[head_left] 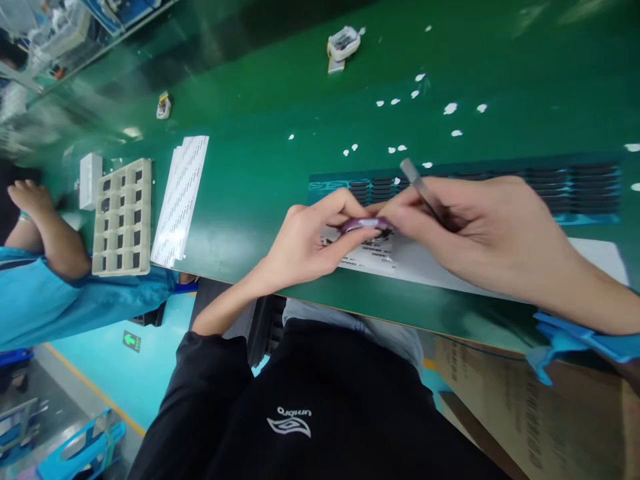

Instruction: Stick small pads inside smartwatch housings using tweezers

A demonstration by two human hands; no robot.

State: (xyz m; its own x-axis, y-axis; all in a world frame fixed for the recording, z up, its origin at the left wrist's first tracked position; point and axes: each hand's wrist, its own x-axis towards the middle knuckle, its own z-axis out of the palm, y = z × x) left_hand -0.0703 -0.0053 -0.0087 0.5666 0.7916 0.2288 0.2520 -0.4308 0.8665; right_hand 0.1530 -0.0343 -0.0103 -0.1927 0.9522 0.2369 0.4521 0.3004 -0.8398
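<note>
My left hand [315, 240] pinches a small purple-edged part [367, 224] between thumb and fingers, just above the bench. In my right hand [480, 233] is a slim grey metal tool, apparently tweezers [416, 175], with one flat end sticking up past the index finger. The right fingertips meet the purple part at its right side; the tool's other end is hidden by the hand. Beneath both hands lies a white label sheet [370, 262] with small dark print. Behind them stretches a blue film strip [595, 193] with rows of black pieces.
White scraps [451, 108] dot the green bench [250, 173]. Two small white devices [344, 44] [163, 107] lie farther back. Leftward are printed sheets [181, 200], a beige compartment tray [121, 220] and a white box [91, 180]. A co-worker's arm [63, 247] rests at the left edge.
</note>
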